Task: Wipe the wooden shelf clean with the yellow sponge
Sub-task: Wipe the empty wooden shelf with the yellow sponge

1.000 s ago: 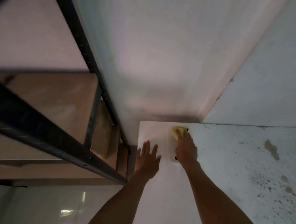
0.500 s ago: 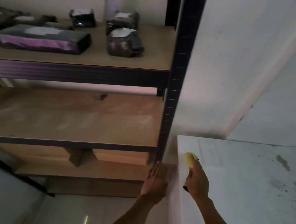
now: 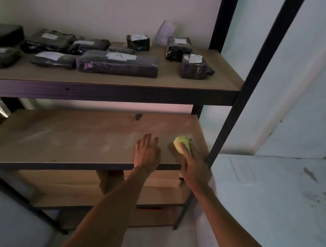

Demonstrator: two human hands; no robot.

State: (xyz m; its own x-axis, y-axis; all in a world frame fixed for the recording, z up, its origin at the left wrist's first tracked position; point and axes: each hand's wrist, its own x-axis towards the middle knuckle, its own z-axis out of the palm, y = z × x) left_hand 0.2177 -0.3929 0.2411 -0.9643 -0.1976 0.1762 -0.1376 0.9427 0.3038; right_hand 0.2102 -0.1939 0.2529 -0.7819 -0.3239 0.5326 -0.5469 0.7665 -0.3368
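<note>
A bare wooden shelf (image 3: 72, 140) with dusty smears and a dark stain near its back sits in the middle of a black metal rack. My right hand (image 3: 193, 166) presses the yellow sponge (image 3: 181, 144) onto the shelf's right end, close to the front upright. My left hand (image 3: 147, 152) lies flat on the shelf just left of the sponge, fingers spread, holding nothing.
The shelf above (image 3: 219, 79) carries several dark wrapped parcels (image 3: 117, 63) with white labels. A black upright post (image 3: 238, 103) stands right of my right hand. A stained white surface (image 3: 275, 195) lies to the right. Lower wooden shelves (image 3: 74, 188) sit underneath.
My view swung left from the white surface to the rack. Both hands moved from the white surface's edge onto the middle wooden shelf, the right one bringing the sponge.
</note>
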